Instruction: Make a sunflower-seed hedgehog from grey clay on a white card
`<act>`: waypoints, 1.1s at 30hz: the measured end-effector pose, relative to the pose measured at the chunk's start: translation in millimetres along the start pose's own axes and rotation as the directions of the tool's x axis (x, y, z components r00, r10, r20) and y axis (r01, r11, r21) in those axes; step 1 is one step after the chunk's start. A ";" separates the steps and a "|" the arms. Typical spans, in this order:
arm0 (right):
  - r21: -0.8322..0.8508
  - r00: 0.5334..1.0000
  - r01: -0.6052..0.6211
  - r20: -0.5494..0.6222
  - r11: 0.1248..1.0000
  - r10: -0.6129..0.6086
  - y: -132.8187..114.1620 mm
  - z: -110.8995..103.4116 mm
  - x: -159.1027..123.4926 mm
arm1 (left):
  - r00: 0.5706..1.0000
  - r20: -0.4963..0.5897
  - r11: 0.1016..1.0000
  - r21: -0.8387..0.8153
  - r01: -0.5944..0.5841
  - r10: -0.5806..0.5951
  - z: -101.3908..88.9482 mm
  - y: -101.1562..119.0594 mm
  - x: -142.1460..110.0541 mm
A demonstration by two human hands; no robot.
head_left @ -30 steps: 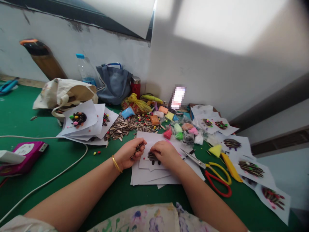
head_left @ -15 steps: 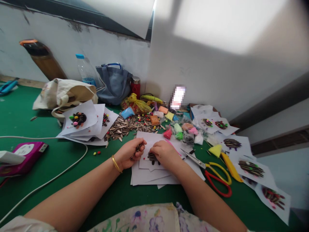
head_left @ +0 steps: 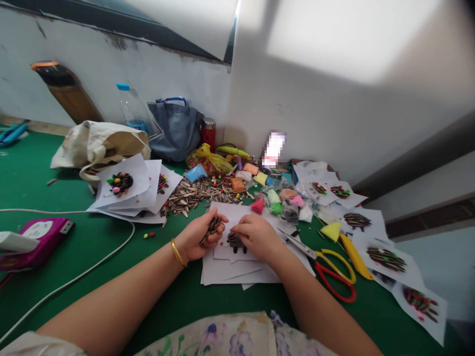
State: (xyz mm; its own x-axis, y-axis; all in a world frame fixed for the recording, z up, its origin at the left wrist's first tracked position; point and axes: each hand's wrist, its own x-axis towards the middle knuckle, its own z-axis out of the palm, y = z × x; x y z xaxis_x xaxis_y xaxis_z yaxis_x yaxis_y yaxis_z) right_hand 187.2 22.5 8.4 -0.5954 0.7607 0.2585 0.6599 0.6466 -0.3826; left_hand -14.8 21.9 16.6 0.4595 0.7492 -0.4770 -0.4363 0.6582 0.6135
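Observation:
My left hand (head_left: 198,236) is curled around a small bunch of striped sunflower seeds (head_left: 211,228), its palm tipped up beside the paper stack. On the top white sheet (head_left: 222,253) lies a dark grey clay shape (head_left: 235,241) with stubby black feet and a small red dot by its left end. Over that shape's right side hovers my right hand (head_left: 259,238), thumb and fingertips pinched together; whatever is between them is too small to make out. Scissors (head_left: 315,254) with red and yellow handles rest just right of this hand, blades partly on the paper.
Beyond the paper spreads a pile of sunflower seeds (head_left: 193,194), with bagged coloured clay (head_left: 274,197) to its right. Finished seed pictures lie on sheets at left (head_left: 144,198) and right (head_left: 386,259). A white cable (head_left: 111,264) and purple power strip (head_left: 44,237) occupy the left.
My left hand has loosened a little, showing more of the seeds. The right fingers have shifted slightly off the clay shape, leaving more of it visible.

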 end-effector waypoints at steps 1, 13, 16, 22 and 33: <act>0.035 0.999 -0.013 -0.046 0.999 0.015 -2.6 -2.8 -0.5 | 1.000 0.017 1.000 -0.001 0.005 -0.005 0.6 -0.3 -1.0; 0.172 0.988 -0.012 -0.149 0.985 0.038 -32.8 -5.4 2.4 | 0.990 0.016 0.959 0.250 0.131 -0.139 15.3 -16.6 -9.2; 0.215 0.987 -0.011 -0.152 0.977 0.045 -33.7 -3.8 3.1 | 0.987 0.021 0.956 0.255 0.147 -0.157 19.2 -16.4 -12.5; 0.223 0.978 -0.052 -0.186 0.974 0.095 -27.7 -6.8 2.3 | 0.993 0.038 0.965 0.242 0.103 -0.116 15.1 -12.8 -10.6; 0.273 0.964 -0.061 -0.232 0.960 0.128 -24.9 -2.4 0.3 | 0.999 0.037 0.918 0.396 -0.030 0.017 14.9 -14.5 -9.4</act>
State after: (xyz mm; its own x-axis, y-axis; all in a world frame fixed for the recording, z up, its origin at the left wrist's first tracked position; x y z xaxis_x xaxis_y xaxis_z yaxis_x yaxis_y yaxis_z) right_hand 171.7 6.7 20.2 -0.3835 0.8293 0.4064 0.5447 0.5584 -0.6257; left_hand -1.2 4.2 21.6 0.4805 0.7568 -0.4431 -0.1075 0.5522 0.8267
